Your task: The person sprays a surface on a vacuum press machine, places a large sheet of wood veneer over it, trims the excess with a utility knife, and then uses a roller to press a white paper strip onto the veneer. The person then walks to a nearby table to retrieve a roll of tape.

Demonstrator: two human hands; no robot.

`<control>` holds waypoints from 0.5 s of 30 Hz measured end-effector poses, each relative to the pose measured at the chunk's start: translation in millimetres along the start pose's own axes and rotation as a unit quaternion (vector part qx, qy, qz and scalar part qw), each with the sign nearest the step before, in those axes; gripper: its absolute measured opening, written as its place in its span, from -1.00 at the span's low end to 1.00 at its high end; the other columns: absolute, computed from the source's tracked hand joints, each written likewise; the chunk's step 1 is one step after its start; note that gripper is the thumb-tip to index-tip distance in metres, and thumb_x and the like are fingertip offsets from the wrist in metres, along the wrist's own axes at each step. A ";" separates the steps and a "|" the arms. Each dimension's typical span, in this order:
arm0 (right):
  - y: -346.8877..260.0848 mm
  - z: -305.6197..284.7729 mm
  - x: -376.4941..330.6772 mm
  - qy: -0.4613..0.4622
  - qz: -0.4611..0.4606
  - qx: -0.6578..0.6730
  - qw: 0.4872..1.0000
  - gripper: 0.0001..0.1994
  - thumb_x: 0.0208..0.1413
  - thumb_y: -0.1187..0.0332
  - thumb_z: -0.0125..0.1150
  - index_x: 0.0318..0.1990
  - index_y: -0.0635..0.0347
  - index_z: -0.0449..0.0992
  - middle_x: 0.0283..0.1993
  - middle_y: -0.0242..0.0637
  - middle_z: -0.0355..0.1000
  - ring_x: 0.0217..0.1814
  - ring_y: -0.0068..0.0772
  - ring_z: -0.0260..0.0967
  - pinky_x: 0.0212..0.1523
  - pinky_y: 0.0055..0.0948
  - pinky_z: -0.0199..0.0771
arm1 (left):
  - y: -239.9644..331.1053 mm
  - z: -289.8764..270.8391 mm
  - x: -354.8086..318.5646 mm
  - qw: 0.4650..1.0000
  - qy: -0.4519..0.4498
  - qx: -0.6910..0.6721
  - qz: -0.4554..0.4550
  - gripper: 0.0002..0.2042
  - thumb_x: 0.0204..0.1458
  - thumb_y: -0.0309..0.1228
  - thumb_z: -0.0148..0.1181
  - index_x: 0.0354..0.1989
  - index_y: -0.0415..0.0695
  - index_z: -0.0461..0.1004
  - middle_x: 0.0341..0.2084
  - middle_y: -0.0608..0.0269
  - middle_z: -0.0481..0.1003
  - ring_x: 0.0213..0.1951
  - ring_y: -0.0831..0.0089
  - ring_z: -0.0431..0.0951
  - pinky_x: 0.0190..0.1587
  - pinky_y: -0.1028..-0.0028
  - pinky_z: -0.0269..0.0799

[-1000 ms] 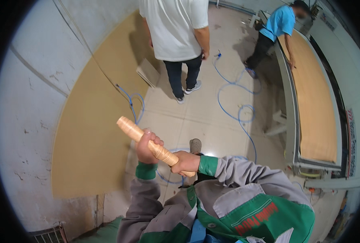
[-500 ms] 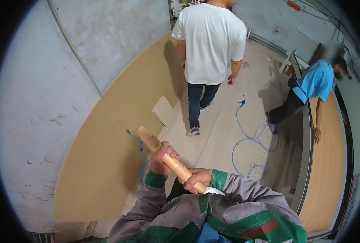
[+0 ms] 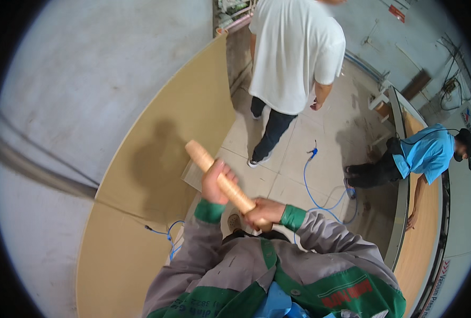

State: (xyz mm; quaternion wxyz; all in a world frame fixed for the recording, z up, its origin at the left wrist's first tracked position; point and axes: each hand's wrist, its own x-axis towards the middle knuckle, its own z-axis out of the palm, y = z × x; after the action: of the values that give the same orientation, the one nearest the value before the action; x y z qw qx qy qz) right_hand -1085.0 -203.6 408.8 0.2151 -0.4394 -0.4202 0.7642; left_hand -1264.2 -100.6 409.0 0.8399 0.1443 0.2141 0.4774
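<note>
The left hand (image 3: 218,183) is gripping the middle, and the right hand (image 3: 264,212) the lower end, of a pale-orange cylindrical roll of unclear material (image 3: 235,195) that is slanting toward half past ten, at six o'clock from the view's centre, both grips apparently steadying its length

Tan board (image 3: 116,254) leaning along wall (image 3: 87,79); person in white shirt (image 3: 296,58) on tiled floor (image 3: 288,196). Blue hose (image 3: 313,153) loops on floor near left edge of bench (image 3: 403,217). Person in blue shirt (image 3: 426,151) beside bench, arm (image 3: 419,199) over tan sheet (image 3: 421,252).
</note>
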 end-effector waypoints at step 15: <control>-203.1 -373.5 127.5 0.186 0.004 -0.189 0.964 -0.36 0.20 -0.26 0.24 -0.21 0.31 0.61 -0.49 -0.36 0.44 -0.50 -0.53 0.37 -0.47 -0.45 0.41 | 66.6 27.0 408.9 0.621 0.159 0.657 0.397 -0.22 -0.08 -0.07 0.54 0.23 -0.29 0.35 0.14 -0.06 0.44 0.22 0.05 0.42 0.25 0.10 0.36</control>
State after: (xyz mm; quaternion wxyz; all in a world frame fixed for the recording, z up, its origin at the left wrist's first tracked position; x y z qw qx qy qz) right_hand -841.3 167.3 417.8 0.1994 -0.6078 -0.5083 0.5766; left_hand -1115.0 285.0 371.4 0.2032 0.6506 0.5232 0.5116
